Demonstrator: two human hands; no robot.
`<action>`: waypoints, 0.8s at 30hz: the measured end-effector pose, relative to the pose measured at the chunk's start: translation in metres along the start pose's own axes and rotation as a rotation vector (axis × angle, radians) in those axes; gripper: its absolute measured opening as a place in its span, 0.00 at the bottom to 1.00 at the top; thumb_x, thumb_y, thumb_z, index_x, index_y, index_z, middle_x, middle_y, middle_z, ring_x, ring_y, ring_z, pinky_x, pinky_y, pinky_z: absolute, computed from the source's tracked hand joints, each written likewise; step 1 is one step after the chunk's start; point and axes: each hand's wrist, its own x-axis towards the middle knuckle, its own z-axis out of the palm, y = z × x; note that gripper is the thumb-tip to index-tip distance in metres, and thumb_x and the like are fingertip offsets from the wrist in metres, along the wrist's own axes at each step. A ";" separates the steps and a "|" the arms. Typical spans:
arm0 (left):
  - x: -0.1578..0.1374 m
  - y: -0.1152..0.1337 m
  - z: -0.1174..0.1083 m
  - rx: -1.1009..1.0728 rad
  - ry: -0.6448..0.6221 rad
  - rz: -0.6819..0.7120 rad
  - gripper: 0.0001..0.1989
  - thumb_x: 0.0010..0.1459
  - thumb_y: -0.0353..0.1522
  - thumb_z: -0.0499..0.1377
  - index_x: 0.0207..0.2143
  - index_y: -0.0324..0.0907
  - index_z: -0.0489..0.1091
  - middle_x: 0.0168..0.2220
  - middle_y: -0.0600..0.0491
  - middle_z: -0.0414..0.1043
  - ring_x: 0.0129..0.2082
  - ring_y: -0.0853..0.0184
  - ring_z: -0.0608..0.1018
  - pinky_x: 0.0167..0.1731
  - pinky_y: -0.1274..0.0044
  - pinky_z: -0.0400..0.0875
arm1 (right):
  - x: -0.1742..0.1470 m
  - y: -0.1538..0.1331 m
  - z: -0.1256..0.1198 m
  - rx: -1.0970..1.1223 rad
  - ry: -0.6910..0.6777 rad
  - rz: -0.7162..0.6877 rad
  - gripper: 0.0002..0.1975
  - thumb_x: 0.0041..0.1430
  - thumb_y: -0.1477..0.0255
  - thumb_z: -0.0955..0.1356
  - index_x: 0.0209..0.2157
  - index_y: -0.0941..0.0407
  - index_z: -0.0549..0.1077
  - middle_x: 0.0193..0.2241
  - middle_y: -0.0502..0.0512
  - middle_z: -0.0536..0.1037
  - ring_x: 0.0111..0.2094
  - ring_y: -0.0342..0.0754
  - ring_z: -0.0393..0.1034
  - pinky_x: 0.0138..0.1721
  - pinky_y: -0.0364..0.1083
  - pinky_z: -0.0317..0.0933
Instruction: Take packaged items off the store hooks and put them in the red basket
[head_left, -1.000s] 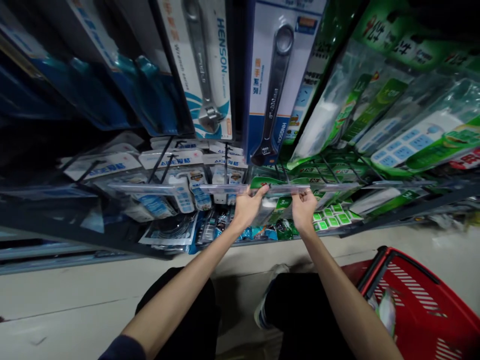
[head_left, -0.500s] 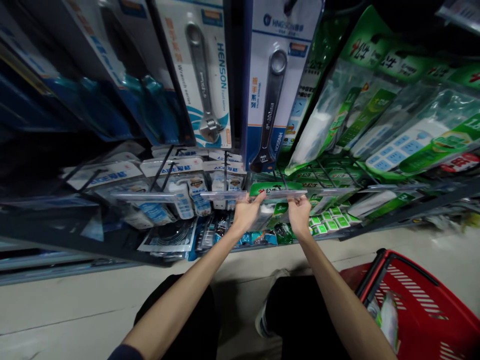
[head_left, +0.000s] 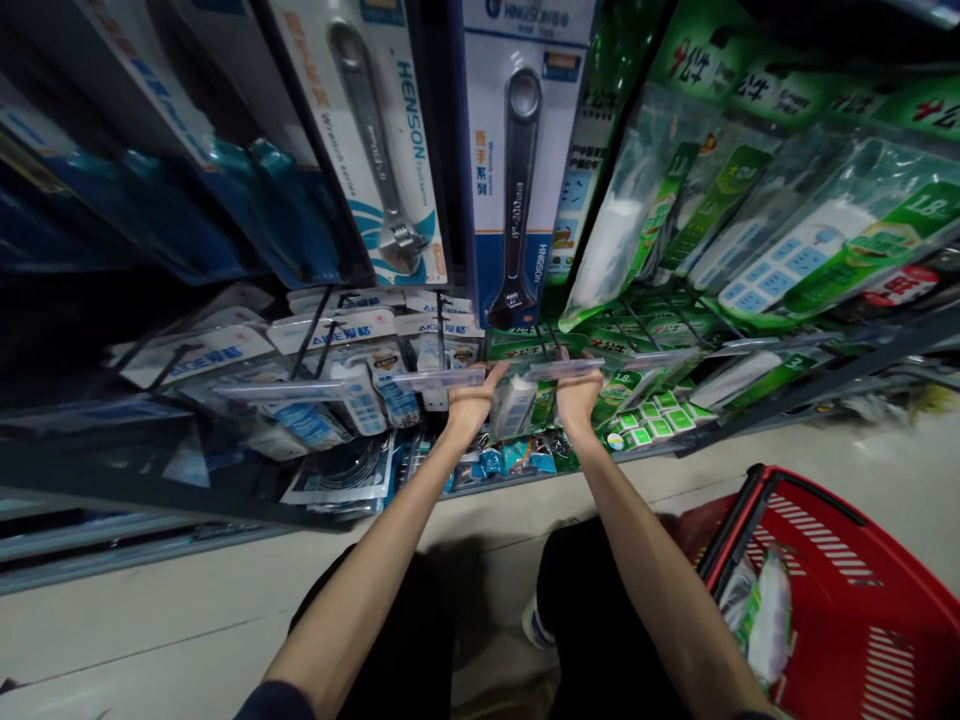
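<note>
My left hand [head_left: 471,402] is at the low row of hanging goods, beside a price label holder [head_left: 442,379]. Its thumb stretches out towards a power strip package [head_left: 516,402] with a green top, and its other fingers are mostly hidden. On the other side of that package, my right hand [head_left: 576,400] is closed at its edge, with the fingers partly behind another clear label holder [head_left: 566,369]. The package hangs upright between my hands, among other green-topped packs on metal hooks.
Above hang carded adjustable wrenches [head_left: 517,190] and pliers [head_left: 285,210]. More packaged power strips [head_left: 795,250] fill the right side. White-topped packs [head_left: 337,330] hang at left. A red shopping basket [head_left: 847,600] with bagged goods stands on the floor at right.
The green-topped package went from in front of the label holder to behind it, deeper into the row. Both hands shifted slightly left and up in view; the left thumb came off the package top.
</note>
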 end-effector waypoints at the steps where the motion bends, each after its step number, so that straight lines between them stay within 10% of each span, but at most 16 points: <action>1: -0.001 0.000 -0.003 0.023 0.000 0.000 0.13 0.56 0.46 0.64 0.32 0.46 0.76 0.37 0.50 0.80 0.43 0.58 0.79 0.53 0.69 0.65 | -0.001 0.000 -0.002 -0.018 0.040 -0.011 0.15 0.57 0.66 0.68 0.45 0.58 0.73 0.38 0.61 0.81 0.39 0.52 0.75 0.46 0.50 0.67; 14: -0.001 -0.004 -0.011 0.139 0.032 0.039 0.12 0.57 0.43 0.62 0.29 0.47 0.78 0.31 0.50 0.79 0.43 0.56 0.78 0.52 0.69 0.66 | -0.012 -0.010 -0.035 -0.209 0.059 -0.154 0.20 0.51 0.76 0.66 0.48 0.58 0.69 0.40 0.61 0.74 0.39 0.52 0.70 0.39 0.50 0.69; 24: 0.005 -0.016 0.001 0.046 0.063 -0.009 0.11 0.57 0.43 0.62 0.32 0.46 0.76 0.34 0.50 0.79 0.41 0.58 0.78 0.52 0.68 0.66 | -0.021 0.000 -0.017 -0.225 -0.250 -0.140 0.19 0.56 0.66 0.70 0.50 0.54 0.75 0.54 0.64 0.73 0.48 0.58 0.71 0.54 0.55 0.66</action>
